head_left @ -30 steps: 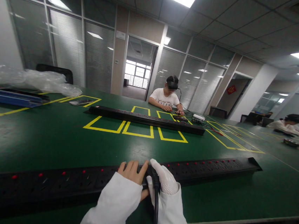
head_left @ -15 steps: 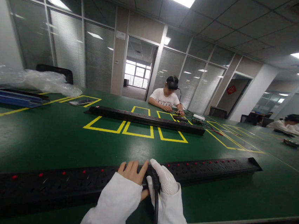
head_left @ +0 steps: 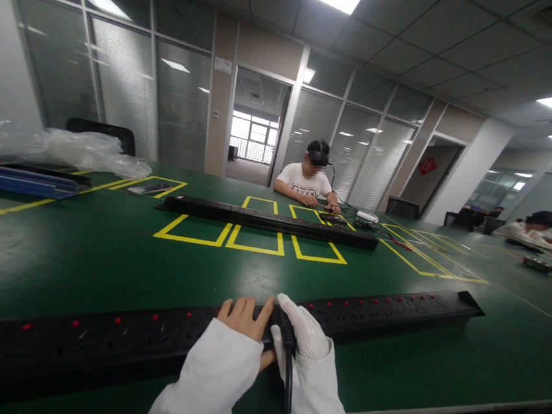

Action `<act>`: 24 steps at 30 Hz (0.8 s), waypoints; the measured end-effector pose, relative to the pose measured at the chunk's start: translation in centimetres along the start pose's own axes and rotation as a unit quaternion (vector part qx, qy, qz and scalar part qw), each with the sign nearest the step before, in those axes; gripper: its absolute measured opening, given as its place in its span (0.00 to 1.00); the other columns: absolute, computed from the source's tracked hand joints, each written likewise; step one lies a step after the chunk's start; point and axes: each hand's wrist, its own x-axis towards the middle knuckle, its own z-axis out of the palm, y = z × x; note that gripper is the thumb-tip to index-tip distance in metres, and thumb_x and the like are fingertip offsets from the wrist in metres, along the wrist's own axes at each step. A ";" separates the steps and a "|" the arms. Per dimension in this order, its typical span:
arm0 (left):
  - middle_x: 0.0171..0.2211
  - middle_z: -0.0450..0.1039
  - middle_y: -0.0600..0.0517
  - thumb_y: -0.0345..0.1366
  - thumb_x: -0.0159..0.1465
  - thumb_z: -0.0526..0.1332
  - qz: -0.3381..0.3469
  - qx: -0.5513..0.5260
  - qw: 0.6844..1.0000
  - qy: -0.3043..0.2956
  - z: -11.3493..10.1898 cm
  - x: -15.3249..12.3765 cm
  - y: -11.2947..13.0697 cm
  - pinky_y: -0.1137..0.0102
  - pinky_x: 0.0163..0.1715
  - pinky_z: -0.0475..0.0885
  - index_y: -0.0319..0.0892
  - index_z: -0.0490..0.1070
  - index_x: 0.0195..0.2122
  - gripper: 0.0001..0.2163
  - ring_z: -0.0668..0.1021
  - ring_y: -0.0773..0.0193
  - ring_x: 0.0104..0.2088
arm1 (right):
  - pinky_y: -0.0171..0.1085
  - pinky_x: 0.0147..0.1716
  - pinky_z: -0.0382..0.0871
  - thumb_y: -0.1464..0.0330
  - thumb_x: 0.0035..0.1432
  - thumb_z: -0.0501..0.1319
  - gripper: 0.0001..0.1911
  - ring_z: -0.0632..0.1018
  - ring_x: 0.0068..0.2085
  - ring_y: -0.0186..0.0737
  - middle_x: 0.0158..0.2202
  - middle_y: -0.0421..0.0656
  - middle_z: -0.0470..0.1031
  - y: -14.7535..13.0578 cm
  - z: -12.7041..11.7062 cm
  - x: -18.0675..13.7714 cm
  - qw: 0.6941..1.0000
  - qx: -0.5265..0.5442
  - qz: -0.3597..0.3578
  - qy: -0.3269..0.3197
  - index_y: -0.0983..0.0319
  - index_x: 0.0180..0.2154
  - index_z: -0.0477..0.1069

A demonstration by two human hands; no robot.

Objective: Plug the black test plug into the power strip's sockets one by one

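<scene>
A long black power strip (head_left: 146, 336) with a row of red indicator dots lies across the near side of the table. My left hand (head_left: 244, 316), bare, grips it near its middle, fingers over the top and one digit showing at the near side. Close beside it, my right hand (head_left: 304, 330) in a white dotted glove is closed around a black plug (head_left: 286, 328) held against the strip. From the plug a thick black cord (head_left: 288, 390) runs down toward me. Whether its pins are in a socket is hidden.
Across the green table (head_left: 118, 270) lies a second black power strip (head_left: 274, 222) over yellow tape outlines. Clear plastic wrap (head_left: 81, 150) and blue rails (head_left: 19, 180) are at the left. A person (head_left: 308, 177) sits opposite near cables; another person (head_left: 530, 231) works at the right.
</scene>
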 end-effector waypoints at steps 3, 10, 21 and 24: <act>0.41 0.73 0.39 0.45 0.49 0.61 -0.003 0.000 1.000 0.001 0.0 0.0 0.0 0.53 0.44 0.61 0.43 0.66 0.56 0.31 0.73 0.45 0.41 | 0.40 0.53 0.67 0.69 0.59 0.57 0.23 0.73 0.49 0.35 0.52 0.37 0.70 0.0 0.1 0.1 1.000 0.002 -0.008 0.002 0.54 0.56 0.59; 0.42 0.73 0.39 0.45 0.49 0.61 -0.002 0.005 1.000 0.009 0.1 0.0 0.1 0.53 0.44 0.61 0.44 0.66 0.55 0.31 0.73 0.46 0.41 | 0.40 0.51 0.68 0.69 0.58 0.57 0.23 0.73 0.50 0.37 0.52 0.38 0.70 0.3 0.2 0.1 1.000 0.001 -0.007 0.007 0.55 0.56 0.60; 0.41 0.73 0.39 0.45 0.48 0.62 -0.002 0.005 1.000 0.018 0.2 0.0 0.1 0.54 0.44 0.62 0.44 0.66 0.55 0.31 0.74 0.46 0.41 | 0.40 0.53 0.66 0.70 0.59 0.57 0.24 0.72 0.50 0.36 0.52 0.38 0.70 0.0 -0.1 0.2 1.000 0.006 -0.008 0.007 0.55 0.57 0.59; 0.41 0.73 0.39 0.45 0.48 0.62 -0.001 0.002 1.000 0.014 0.1 -0.1 0.1 0.53 0.44 0.62 0.44 0.66 0.55 0.31 0.73 0.46 0.41 | 0.40 0.53 0.67 0.69 0.59 0.57 0.24 0.73 0.50 0.36 0.52 0.38 0.70 0.0 -0.1 0.2 1.000 0.004 -0.008 0.002 0.54 0.57 0.59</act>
